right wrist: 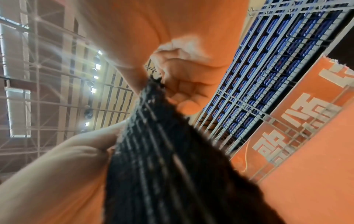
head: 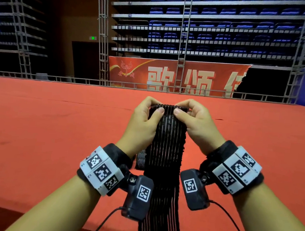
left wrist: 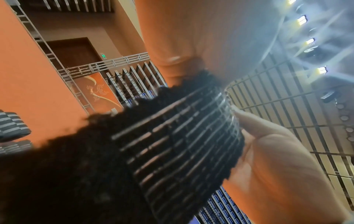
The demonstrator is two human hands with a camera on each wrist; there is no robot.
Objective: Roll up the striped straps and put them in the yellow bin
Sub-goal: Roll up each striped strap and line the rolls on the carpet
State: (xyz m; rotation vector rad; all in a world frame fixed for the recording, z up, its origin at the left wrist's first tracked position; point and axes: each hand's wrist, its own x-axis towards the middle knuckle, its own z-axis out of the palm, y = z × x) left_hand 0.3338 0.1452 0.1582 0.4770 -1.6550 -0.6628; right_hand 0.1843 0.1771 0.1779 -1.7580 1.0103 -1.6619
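From the head camera, the left hand point(head: 144, 119) and right hand point(head: 196, 122) each pinch the top edge of a black strap point(head: 165, 152) with pale stripes, thumbs on the near side, fingers curled behind. The strap hangs down between the wrists over a red table point(head: 47, 125). From the left wrist, the strap point(left wrist: 172, 144) fills the middle, a thumb point(left wrist: 268, 144) pressed at its edge. From the right wrist, blurred fingers point(right wrist: 184, 84) grip the strap point(right wrist: 162, 159) at its top.
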